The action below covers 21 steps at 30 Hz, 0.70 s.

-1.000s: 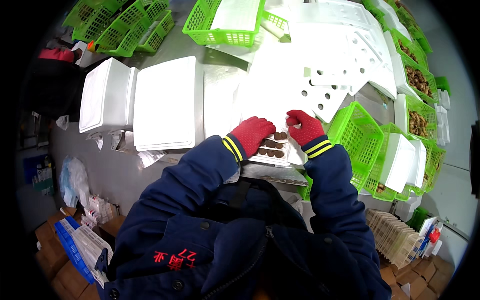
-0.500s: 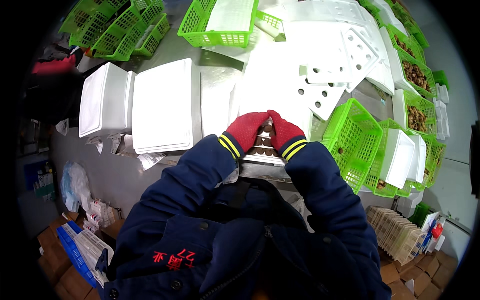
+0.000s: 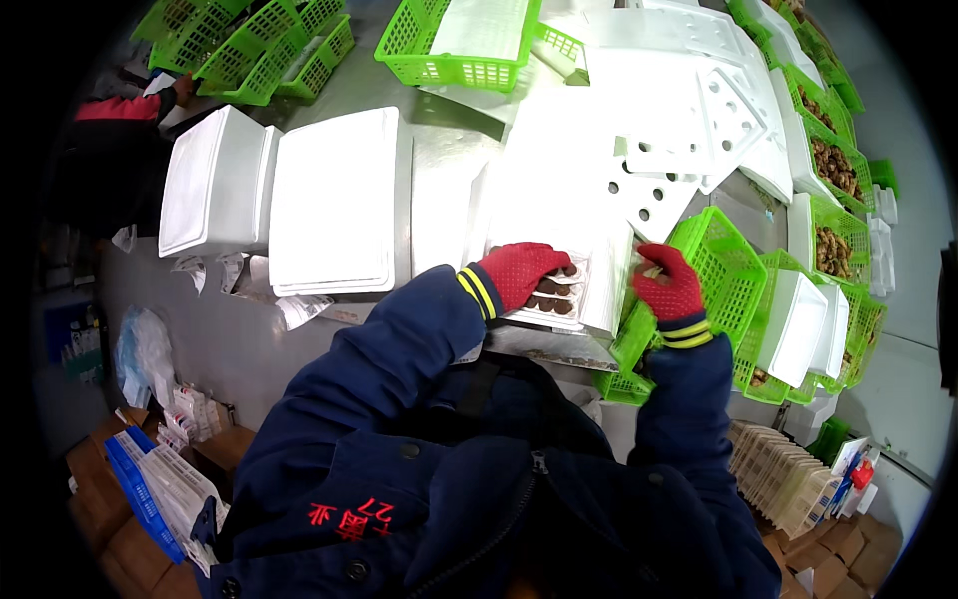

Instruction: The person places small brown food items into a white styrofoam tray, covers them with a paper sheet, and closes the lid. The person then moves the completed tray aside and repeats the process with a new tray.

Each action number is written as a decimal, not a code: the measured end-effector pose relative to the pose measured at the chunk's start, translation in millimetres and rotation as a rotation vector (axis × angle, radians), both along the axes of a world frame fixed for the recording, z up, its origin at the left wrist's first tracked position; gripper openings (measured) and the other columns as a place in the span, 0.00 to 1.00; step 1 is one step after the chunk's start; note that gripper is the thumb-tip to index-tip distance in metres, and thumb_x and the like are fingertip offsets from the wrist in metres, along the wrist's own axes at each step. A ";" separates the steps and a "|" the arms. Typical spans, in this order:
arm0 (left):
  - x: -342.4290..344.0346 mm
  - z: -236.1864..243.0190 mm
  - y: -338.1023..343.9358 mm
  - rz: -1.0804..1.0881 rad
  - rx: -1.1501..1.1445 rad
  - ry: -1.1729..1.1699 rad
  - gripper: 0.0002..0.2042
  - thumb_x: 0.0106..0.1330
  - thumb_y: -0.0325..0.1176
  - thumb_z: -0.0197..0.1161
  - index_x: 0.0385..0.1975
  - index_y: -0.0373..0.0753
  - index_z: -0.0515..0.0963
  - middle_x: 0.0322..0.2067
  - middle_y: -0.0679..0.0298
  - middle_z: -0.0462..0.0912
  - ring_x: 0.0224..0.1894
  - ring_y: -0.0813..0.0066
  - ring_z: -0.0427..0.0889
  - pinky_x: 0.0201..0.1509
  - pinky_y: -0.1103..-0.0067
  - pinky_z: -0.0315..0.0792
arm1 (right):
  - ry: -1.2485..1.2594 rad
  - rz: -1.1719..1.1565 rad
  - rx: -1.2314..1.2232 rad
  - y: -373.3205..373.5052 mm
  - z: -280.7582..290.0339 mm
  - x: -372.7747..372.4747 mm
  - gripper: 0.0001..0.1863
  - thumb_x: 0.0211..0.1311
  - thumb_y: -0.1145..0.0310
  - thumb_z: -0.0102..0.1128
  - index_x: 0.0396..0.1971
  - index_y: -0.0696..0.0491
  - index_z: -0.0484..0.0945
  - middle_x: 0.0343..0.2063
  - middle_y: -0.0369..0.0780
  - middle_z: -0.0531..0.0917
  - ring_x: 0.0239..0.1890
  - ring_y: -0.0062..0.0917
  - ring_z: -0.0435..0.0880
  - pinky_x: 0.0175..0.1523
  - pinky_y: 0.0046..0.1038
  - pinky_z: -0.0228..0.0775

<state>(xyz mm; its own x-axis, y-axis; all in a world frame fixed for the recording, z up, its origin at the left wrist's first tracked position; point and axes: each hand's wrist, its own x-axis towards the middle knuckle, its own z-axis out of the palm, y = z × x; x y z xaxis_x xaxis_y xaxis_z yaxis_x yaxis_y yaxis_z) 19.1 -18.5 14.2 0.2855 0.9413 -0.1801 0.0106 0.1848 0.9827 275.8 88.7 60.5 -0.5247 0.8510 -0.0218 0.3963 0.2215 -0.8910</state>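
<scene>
My left hand [image 3: 524,275], in a red knit glove, reaches over a white box at the table's front edge. Its fingers lie stretched across the upper rows of round brown mushrooms [image 3: 551,296], hiding part of them. The mushrooms sit in rows on white liners. To the right, my right hand [image 3: 669,285], also in a red glove, is raised over the near-left part of a green basket [image 3: 733,270]. Its fingers are curled in toward the thumb; whatever they hold, if anything, does not show clearly.
Closed white foam boxes [image 3: 339,200] stand at the left. White sheets with round holes [image 3: 654,195] lie behind the box. Green baskets of brown produce [image 3: 833,165] line the right side. Another person's dark sleeve with red [image 3: 115,110] shows at the far left.
Both hands were together over the mushrooms. My right hand has moved right to the green basket, while my left stays at the box. The basket's near end now extends farther left.
</scene>
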 end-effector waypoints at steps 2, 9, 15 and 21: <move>5.4 18.0 2.2 0.263 -0.763 -0.820 0.11 0.70 0.29 0.51 0.48 0.32 0.71 0.48 0.56 0.74 0.51 0.60 0.79 0.57 0.62 0.78 | -0.236 -0.132 0.112 12.6 -5.2 50.0 0.12 0.48 0.76 0.65 0.36 0.53 0.82 0.30 0.39 0.81 0.29 0.22 0.79 0.35 0.23 0.71; -11.0 55.6 7.8 0.363 -0.342 -0.062 0.16 0.67 0.24 0.51 0.54 0.35 0.73 0.47 0.54 0.79 0.48 0.59 0.81 0.53 0.73 0.74 | -0.771 -0.278 -0.021 3.6 -72.8 161.4 0.14 0.44 0.61 0.67 0.32 0.50 0.84 0.28 0.46 0.82 0.33 0.38 0.83 0.42 0.35 0.75; -58.9 5.1 -11.5 0.354 0.625 0.809 0.16 0.61 0.22 0.55 0.50 0.35 0.75 0.45 0.51 0.80 0.48 0.51 0.79 0.54 0.68 0.73 | -0.292 -0.221 0.351 2.3 -16.6 56.4 0.16 0.50 0.74 0.63 0.42 0.56 0.79 0.39 0.45 0.80 0.43 0.38 0.80 0.48 0.34 0.73; -21.3 14.6 -17.7 -0.053 0.612 0.894 0.15 0.63 0.28 0.58 0.50 0.40 0.73 0.47 0.57 0.77 0.52 0.55 0.74 0.62 0.61 0.63 | -0.087 -0.241 0.189 44.5 -49.8 -71.9 0.28 0.48 0.57 0.72 0.48 0.56 0.78 0.42 0.46 0.80 0.44 0.35 0.79 0.51 0.34 0.72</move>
